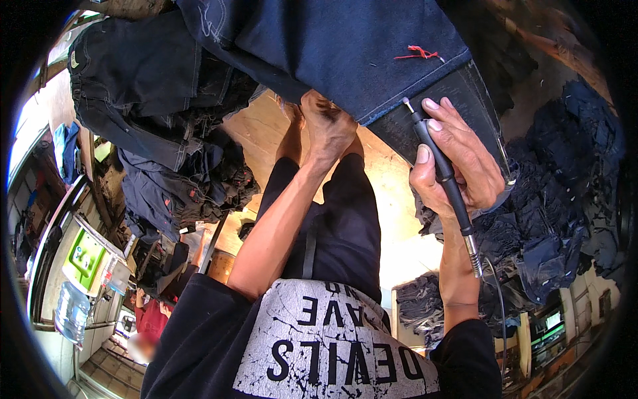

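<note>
Dark blue denim trousers lie over a dark board, their stitched hem crossing it. Red thread ends stick out near the hem. My right hand is closed around a slim black rotary grinding pen; its small pale tip is at the hem. From the metal end of the pen a thin cable runs down. My left hand is closed at the lower edge of the denim, gripping it from below; its fingertips are partly hidden by the cloth.
Dark garments are heaped at left, with a further pile below. More dark clothes are stacked at right. At far left are a green tray and a clear water bottle. Another person in red is at lower left.
</note>
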`<state>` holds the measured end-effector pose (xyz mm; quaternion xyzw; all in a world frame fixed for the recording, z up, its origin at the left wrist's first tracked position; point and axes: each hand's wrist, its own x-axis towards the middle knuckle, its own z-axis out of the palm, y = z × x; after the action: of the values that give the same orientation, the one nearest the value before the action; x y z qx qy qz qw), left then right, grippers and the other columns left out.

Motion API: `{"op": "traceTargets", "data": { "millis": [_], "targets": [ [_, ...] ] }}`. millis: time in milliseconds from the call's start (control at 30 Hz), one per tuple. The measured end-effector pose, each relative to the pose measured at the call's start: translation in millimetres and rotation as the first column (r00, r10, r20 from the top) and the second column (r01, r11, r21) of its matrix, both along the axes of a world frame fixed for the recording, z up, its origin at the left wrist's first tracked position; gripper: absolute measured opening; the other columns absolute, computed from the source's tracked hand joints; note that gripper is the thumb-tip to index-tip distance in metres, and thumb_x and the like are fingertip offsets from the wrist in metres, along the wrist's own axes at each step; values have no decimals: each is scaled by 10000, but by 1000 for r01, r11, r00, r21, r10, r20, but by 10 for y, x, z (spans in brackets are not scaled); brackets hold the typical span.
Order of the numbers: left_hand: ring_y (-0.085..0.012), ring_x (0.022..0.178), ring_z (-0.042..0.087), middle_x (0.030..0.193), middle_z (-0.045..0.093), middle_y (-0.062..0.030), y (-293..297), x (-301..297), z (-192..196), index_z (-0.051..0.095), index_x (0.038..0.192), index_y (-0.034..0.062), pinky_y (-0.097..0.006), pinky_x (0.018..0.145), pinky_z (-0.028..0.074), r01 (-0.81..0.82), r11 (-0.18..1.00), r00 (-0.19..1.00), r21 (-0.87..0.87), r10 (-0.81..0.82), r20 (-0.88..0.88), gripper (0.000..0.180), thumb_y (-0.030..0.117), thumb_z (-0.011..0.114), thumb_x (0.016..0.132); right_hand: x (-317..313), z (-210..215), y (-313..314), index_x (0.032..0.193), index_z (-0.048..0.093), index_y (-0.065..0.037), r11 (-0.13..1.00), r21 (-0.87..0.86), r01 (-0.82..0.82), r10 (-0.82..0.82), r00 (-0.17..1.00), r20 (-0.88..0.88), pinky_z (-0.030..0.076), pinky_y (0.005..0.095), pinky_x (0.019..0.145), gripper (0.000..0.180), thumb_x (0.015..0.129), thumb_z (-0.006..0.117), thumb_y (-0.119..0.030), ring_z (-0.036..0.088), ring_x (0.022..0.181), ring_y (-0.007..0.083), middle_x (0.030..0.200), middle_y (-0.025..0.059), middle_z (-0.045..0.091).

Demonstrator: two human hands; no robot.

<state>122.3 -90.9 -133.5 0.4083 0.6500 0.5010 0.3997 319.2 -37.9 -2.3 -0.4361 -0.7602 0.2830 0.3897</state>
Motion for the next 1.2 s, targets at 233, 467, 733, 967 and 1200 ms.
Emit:
{"op": "traceTargets", "data": {
  "millis": [233, 467, 733, 967, 1200],
  "targets": [
    [-220, 1060, 619, 1158, 677, -96, -9, 2, -69, 654, 1144, 17, -397, 944, 471, 11, 998, 997, 58, -7, -72, 333, -19, 788, 842, -4, -31, 21, 1089, 783, 13, 998, 39, 39, -40, 999, 0, 640, 555, 995, 319, 773, 783, -30, 807, 1051, 381, 989, 190, 804],
    [-186, 1209, 580, 1331, 611, -47, -127, -3, -278, 537, 1388, 27, -392, 1054, 458, 9, 998, 981, -67, 4, 192, 613, 56, 861, 868, 3, -61, 15, 1090, 783, 22, 997, 45, 68, -67, 997, -26, 637, 560, 999, 330, 763, 780, -22, 805, 1055, 385, 1003, 195, 806],
    [-227, 1375, 482, 1481, 469, -110, -133, 39, -282, 358, 1533, 4, -413, 1185, 367, 56, 991, 994, -126, -67, -90, 908, 92, 924, 830, 0, -93, 7, 1054, 788, 38, 990, 53, 128, -126, 991, -41, 636, 562, 1001, 305, 756, 773, -25, 804, 1053, 396, 1003, 210, 805],
    [-309, 1295, 588, 1349, 578, -167, -82, 57, -266, 581, 1331, 10, -424, 1088, 441, 103, 994, 943, 41, -85, -321, 691, 197, 963, 787, -5, -90, 14, 1055, 787, 40, 986, 50, 159, -157, 987, -29, 639, 563, 998, 299, 763, 769, -21, 805, 1045, 395, 1000, 214, 805],
    [-344, 1445, 449, 1501, 433, -188, -244, 8, -535, 373, 1530, 52, -443, 1191, 352, 196, 966, 910, -171, -244, -335, 1071, 266, 1026, 708, 38, -51, 0, 1186, 735, 46, 993, 9, 120, -120, 993, 5, 593, 606, 1046, 327, 861, 720, 15, 760, 1150, 449, 1156, 291, 776]
  ]
}}
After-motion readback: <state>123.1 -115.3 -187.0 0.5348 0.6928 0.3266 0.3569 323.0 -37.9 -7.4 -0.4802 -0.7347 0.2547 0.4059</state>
